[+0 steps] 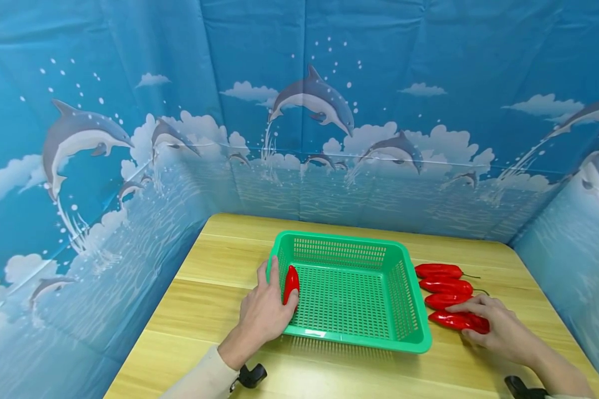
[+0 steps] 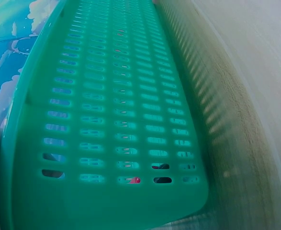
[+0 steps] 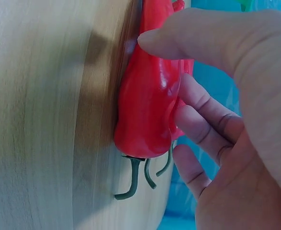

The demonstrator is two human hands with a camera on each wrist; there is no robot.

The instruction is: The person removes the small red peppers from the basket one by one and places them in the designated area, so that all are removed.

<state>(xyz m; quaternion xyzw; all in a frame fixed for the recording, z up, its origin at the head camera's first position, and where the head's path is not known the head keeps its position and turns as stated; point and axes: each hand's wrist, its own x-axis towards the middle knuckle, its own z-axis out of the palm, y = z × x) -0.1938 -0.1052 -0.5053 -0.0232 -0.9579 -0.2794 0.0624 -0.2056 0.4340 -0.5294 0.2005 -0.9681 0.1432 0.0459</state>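
A green plastic basket [image 1: 351, 339] with slotted walls stands on the table. My left hand [image 1: 264, 311] grips its left rim, fingers on the outer side and thumb inside. Under that thumb a red chili pepper [image 1: 290, 284] lies along the inner left wall, its lower end partly covered. To the right of the basket, my right hand [image 1: 506, 330] holds the nearest red chili pepper [image 3: 147, 105] between thumb [image 3: 152, 43] and fingers. This pepper still lies at table level, its green stem [image 3: 133, 179] pointing away from the basket.
Beyond the held pepper, more red chili peppers [image 1: 446, 286] lie in a row close to the basket's right wall. A wood-grain table [image 1: 214, 266] carries everything. Blue dolphin-print curtains [image 1: 299, 183] hang around its back and sides.
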